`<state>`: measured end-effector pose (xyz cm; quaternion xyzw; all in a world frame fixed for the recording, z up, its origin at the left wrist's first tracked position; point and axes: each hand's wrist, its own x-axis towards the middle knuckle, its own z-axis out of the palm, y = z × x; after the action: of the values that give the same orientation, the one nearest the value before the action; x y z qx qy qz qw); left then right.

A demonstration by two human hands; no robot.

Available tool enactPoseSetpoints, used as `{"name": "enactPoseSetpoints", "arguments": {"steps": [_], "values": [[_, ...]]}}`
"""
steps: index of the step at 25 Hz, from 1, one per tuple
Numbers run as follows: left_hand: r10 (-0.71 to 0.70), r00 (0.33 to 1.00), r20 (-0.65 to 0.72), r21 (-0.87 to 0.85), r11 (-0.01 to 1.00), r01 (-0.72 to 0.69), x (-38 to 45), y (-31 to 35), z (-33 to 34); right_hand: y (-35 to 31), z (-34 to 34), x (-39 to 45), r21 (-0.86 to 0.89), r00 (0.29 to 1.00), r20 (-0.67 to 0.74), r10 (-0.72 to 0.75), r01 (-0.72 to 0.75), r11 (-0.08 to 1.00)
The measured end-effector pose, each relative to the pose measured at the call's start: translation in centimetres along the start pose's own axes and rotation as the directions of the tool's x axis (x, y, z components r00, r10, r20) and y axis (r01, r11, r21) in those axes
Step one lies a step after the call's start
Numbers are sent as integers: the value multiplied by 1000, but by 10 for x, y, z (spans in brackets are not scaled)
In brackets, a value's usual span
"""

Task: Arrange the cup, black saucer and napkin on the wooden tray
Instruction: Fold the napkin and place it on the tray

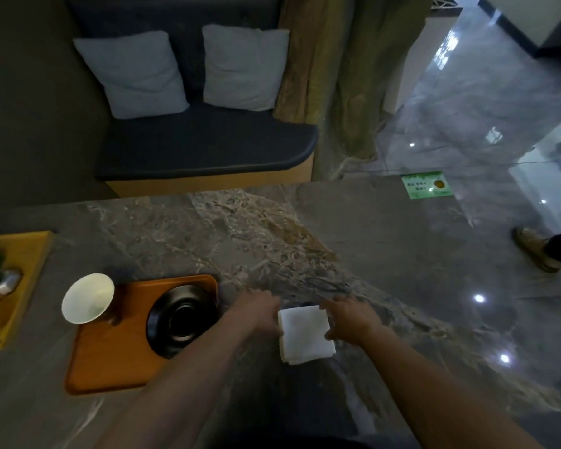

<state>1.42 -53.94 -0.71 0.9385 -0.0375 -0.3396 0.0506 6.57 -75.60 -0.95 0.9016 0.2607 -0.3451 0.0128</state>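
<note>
Napkin step in hand. Your left hand (pixel 260 311) and right hand (pixel 350 319) flank the folded white napkin (pixel 306 333), fingers loosely spread and touching its side edges; whether either has a real grip, you cannot tell from here. The napkin lies on the marble table (pixel 386 241), just right of the wooden tray (pixel 110 361), not on it. Black saucer (pixel 180 319) sits on the tray's right part, overhanging the edge. White cup (pixel 88 298) stands at the tray's far-left corner, seemingly partly off it. Next move likely: pinch the napkin and carry it left onto bare tray wood. A separate yellow tray (pixel 30 251) at far left holds blurred items.
</note>
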Motion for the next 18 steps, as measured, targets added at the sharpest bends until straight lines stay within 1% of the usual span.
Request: {"name": "enactPoseSetpoints", "arguments": {"steps": [2,5,10,14,16,18], "values": [[-41,999,-24,-36,999,40,7,1,8,-3,1,7,-23,1000,17,-19,20,1000],[-57,997,-45,-74,996,53,17,2,19,-4,5,15,-76,999,21,-30,32,997],[-82,993,-90,-111,991,72,24,9,27,-4,13,21,-94,999,-30,-31,28,995],[-119,986,-121,-176,980,97,24,14,32,-3,18,20,-41,996,-75,-44,42,998],[-164,977,-137,-243,962,127,23,18,38,-4,20,18,3,994,-98,-38,38,999],[-211,965,-154,-338,929,149,19,22,44,-4,24,14,96,994,-109,-11,22,995]]}}
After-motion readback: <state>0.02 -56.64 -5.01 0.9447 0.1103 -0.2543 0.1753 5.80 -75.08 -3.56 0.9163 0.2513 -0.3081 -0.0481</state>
